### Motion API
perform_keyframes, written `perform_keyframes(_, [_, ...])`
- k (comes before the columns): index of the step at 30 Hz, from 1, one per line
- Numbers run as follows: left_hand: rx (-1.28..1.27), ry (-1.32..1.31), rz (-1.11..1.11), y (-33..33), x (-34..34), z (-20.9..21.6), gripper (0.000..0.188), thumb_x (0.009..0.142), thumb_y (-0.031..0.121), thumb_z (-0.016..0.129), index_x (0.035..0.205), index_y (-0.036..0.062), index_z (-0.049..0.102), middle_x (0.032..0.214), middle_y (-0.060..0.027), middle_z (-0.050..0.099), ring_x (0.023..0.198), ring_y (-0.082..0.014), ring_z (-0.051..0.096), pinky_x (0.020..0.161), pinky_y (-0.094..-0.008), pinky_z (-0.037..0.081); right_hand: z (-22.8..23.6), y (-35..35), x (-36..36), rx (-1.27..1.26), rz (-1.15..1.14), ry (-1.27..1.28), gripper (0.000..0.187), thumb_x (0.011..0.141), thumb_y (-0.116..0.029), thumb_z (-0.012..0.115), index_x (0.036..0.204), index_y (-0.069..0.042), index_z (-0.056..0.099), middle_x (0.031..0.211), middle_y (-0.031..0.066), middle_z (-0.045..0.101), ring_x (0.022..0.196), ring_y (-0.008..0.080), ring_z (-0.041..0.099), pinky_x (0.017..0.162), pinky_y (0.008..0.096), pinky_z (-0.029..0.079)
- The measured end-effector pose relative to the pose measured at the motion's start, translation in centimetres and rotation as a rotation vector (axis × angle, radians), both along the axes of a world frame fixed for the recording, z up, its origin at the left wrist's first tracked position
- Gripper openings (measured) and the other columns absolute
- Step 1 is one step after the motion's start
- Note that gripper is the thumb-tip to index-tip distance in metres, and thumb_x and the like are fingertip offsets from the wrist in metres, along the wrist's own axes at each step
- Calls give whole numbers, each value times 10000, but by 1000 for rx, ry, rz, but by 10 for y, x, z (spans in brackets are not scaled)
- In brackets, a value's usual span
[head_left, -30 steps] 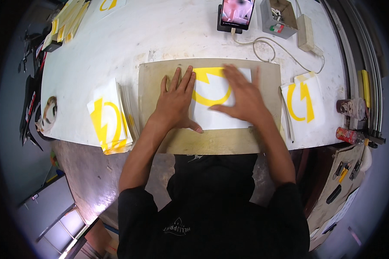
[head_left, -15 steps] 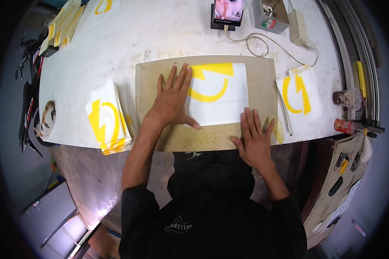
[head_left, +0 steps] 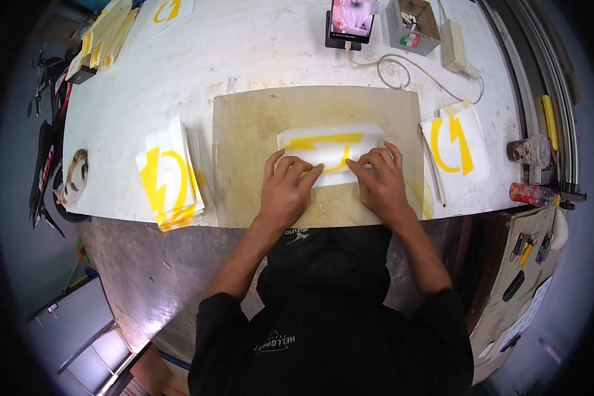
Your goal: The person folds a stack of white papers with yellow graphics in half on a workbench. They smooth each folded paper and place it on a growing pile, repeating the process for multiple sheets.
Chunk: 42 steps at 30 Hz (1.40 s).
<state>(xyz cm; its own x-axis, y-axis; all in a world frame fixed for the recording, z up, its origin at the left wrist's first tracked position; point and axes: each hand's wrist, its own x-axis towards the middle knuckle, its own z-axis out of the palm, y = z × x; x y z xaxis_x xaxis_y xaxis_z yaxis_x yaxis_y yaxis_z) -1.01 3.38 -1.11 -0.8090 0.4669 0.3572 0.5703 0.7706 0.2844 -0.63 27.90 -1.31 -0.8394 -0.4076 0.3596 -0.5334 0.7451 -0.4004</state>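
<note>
A white sheet with a yellow print [head_left: 361,158] is bent and partly raised above a tan board [head_left: 251,119], which lies at the table's near edge. My left hand [head_left: 287,185] pinches the sheet near its left side, thumb and fingers together. On the other side my right hand [head_left: 381,183] pinches it in the same way, its thumb close to the yellow curve. Both hands rest low over the board, and the fingers hide parts of the sheet's near edge.
Stacks of similar yellow-printed sheets lie left [head_left: 171,178] and right [head_left: 452,142] of the board. Farther back are a phone on a stand [head_left: 351,23], a grey bin [head_left: 412,30] and a power strip [head_left: 452,45] with its cable. A cat [head_left: 76,177] lies at the left edge.
Both hands moved from lying spread on the sheet and board to pinching the sheet. Its near part has come up and the sheet now looks bent.
</note>
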Motion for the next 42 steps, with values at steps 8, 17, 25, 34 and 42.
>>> perform_keyframes(8, [50, -178, 19, 0, 30, -5, 483, 895, 146, 742, 1356, 40, 644, 1500, -146, 561, 1430, -365, 480, 1205, -563, 324, -10, -8, 32, 77, -31, -69, 464, 913, -143, 715, 1359, -44, 633, 1510, 113, 554, 1467, 336, 442, 1200, 595, 327])
perform_keyframes(17, [31, -233, 2, -3, 33, -8, 534, 925, 184, 739, 1408, 4, 598, 1569, -174, 488, 1489, -417, 396, 1204, -582, 315, -7, -6, 37, 119, -32, -103, 474, 969, -260, 694, 1392, -63, 614, 1548, 84, 525, 1482, 331, 420, 1214, 617, 284])
perform_keyframes(25, [31, -223, 5, -3, 33, -10, 500, 921, 180, 749, 1375, 8, 630, 1543, -179, 518, 1471, -420, 423, 1196, -590, 325, -9, -6, 39, 118, -45, -94, 453, 962, -263, 703, 1368, -73, 639, 1538, 68, 540, 1491, 312, 414, 1222, 621, 271])
perform_keyframes(34, [40, -217, 16, -2, 33, -10, 501, 910, 173, 760, 1370, 18, 637, 1527, -177, 538, 1446, -426, 458, 1181, -598, 345, -10, -5, 39, 124, -48, -98, 476, 959, -274, 710, 1387, -84, 627, 1547, 57, 532, 1503, 305, 397, 1223, 642, 253])
perform_keyframes(42, [48, -214, 20, -2, 32, -9, 488, 913, 164, 748, 1367, 19, 641, 1521, -178, 545, 1443, -427, 463, 1181, -599, 343, -12, -5, 39, 119, -54, -111, 467, 959, -272, 711, 1381, -90, 631, 1551, 53, 529, 1509, 297, 389, 1230, 647, 231])
